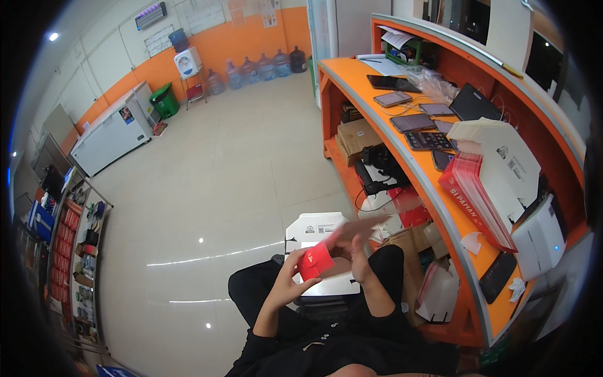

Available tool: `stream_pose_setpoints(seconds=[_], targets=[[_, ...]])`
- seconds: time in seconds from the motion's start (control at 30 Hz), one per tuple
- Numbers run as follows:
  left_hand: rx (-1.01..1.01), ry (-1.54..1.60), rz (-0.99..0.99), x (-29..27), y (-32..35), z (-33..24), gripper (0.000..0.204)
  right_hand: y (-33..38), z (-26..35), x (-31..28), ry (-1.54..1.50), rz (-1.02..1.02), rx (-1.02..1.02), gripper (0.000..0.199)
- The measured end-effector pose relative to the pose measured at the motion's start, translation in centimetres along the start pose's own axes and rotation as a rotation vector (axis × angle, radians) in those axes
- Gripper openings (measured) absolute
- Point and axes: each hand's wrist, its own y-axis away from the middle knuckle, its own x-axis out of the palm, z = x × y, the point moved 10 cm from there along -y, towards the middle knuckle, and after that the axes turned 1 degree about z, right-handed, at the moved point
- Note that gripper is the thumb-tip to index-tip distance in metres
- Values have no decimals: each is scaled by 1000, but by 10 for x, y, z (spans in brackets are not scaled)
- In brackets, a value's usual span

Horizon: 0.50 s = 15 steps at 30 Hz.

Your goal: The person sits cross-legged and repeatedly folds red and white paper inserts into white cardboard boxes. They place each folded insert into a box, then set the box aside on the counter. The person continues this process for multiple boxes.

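A partly folded red cardboard box (316, 262) is between my two hands above my lap. My left hand (290, 280) grips its left end, the thumb along the lower edge. My right hand (362, 265) is at the other side, fingers pointing up against a raised panel of the box. That panel is smeared by motion, so its exact edge is hard to see. Beneath the box, flat white cardboard blanks (312, 229) lie across my lap, with small dark print on the upper one.
To my right, an orange counter (383, 113) carries several phones (411, 122), a stack of red cartons (474, 191), white blanks (512, 160) and a white device (539, 242). Cardboard boxes (357, 138) fill its lower shelf. A stocked shelf rack (81, 251) stands at left.
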Motion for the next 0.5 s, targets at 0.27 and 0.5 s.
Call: stream_pose_setpoints(seconds=[0.27, 0.5], targets=[[168, -347, -262, -27, 1, -34, 63, 4, 19, -12, -299, -108, 1, 34], [184, -569, -294, -29, 4, -58, 62, 17, 33, -27, 15, -259, -155, 24]])
